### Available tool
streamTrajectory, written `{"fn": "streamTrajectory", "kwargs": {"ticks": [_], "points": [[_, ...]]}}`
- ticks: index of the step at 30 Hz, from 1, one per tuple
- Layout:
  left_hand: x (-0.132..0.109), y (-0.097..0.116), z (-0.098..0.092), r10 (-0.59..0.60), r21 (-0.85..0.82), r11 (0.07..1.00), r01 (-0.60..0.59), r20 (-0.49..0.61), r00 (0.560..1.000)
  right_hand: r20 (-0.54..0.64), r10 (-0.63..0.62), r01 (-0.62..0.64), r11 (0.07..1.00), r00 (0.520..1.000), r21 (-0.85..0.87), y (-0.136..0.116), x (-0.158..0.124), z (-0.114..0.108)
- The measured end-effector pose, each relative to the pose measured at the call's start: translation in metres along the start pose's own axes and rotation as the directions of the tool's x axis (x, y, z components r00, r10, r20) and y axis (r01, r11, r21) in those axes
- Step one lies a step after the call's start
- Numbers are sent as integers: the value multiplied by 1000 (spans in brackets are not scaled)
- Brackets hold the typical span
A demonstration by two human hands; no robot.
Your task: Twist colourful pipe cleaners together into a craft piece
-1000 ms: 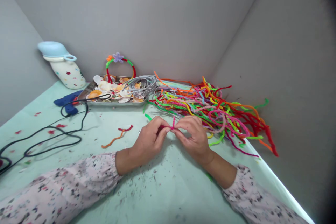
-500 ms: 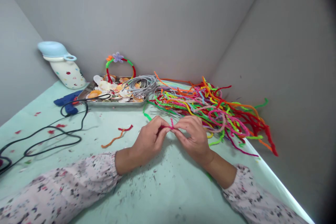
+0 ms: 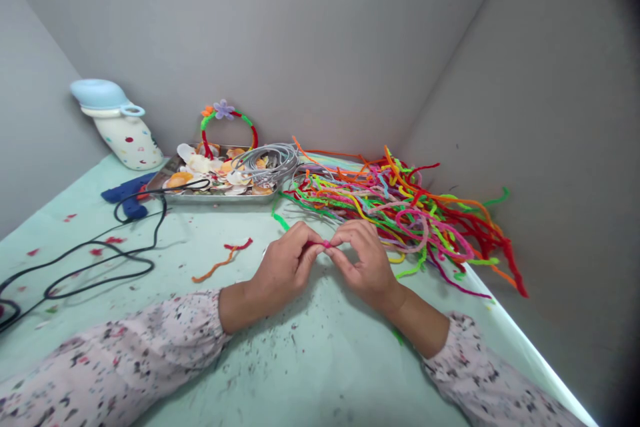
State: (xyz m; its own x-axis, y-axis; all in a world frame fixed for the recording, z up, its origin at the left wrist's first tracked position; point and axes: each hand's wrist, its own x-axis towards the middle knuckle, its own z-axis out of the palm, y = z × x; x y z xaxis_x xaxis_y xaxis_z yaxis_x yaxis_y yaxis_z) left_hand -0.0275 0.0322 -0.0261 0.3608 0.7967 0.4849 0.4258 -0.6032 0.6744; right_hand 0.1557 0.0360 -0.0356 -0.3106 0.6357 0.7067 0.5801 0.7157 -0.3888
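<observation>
My left hand [image 3: 284,267] and my right hand [image 3: 364,261] meet at the middle of the pale green table [image 3: 310,360]. Both pinch a small pink and red pipe cleaner piece [image 3: 325,243] between their fingertips; only a short bit of it shows between the thumbs. Just behind my right hand lies a big tangled heap of coloured pipe cleaners [image 3: 400,213]. A loose orange and red pipe cleaner scrap [image 3: 223,259] lies to the left of my left hand.
A metal tray [image 3: 200,197] of shells and grey wire stands at the back, with a pipe cleaner hoop [image 3: 229,121] behind it. A blue glue gun [image 3: 125,195] and its black cord [image 3: 100,260] lie left. A white and blue container [image 3: 120,127] leans in the corner. Grey walls enclose the table.
The upright pink end that stuck out between my fingertips has been bent down and now barely shows. My hands have stayed in place.
</observation>
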Motion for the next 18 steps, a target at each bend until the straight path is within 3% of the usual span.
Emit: {"fn": "streamTrajectory", "kwargs": {"ticks": [11, 18], "points": [[0, -2, 1, -10, -9, 1000, 10, 3, 1000, 46, 56, -59, 997, 997, 54, -1, 3, -2], [0, -3, 1, -11, -4, 1000, 11, 28, 1000, 171, 150, -183, 964, 974, 195, -1, 3, -2]]}}
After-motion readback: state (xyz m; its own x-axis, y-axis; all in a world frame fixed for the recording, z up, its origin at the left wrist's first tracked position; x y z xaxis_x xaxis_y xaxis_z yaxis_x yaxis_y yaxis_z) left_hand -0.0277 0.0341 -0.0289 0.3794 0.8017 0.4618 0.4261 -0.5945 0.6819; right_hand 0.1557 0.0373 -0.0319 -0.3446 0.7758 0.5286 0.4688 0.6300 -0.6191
